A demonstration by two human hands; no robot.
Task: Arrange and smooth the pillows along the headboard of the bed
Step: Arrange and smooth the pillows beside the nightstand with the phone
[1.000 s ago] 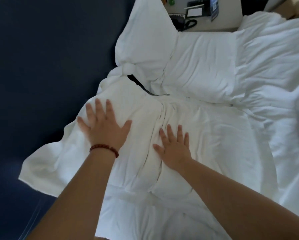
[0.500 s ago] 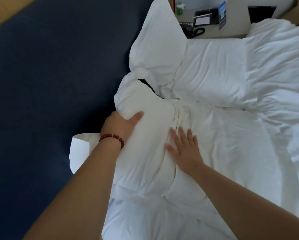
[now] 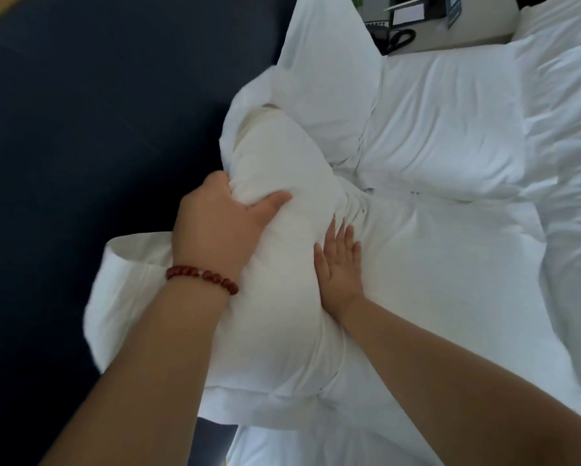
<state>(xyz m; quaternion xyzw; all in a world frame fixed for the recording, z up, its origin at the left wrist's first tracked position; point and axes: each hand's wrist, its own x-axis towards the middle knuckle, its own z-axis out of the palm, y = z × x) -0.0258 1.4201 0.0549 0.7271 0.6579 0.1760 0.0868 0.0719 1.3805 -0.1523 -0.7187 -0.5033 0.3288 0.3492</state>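
The left hand (image 3: 215,227), flat a second ago, now clutches the pillow (image 3: 275,264) by the headboard (image 3: 97,112); the right hand (image 3: 339,264) stays spread flat, steadying it for repositioning.

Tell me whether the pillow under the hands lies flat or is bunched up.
Bunched up. The left hand grips a fistful of the pillow at its headboard side, humping it, while the right hand presses flat beside it.

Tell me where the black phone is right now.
Head view, top edge right of centre: the black phone sits on the nightstand, just beyond the upright pillow.
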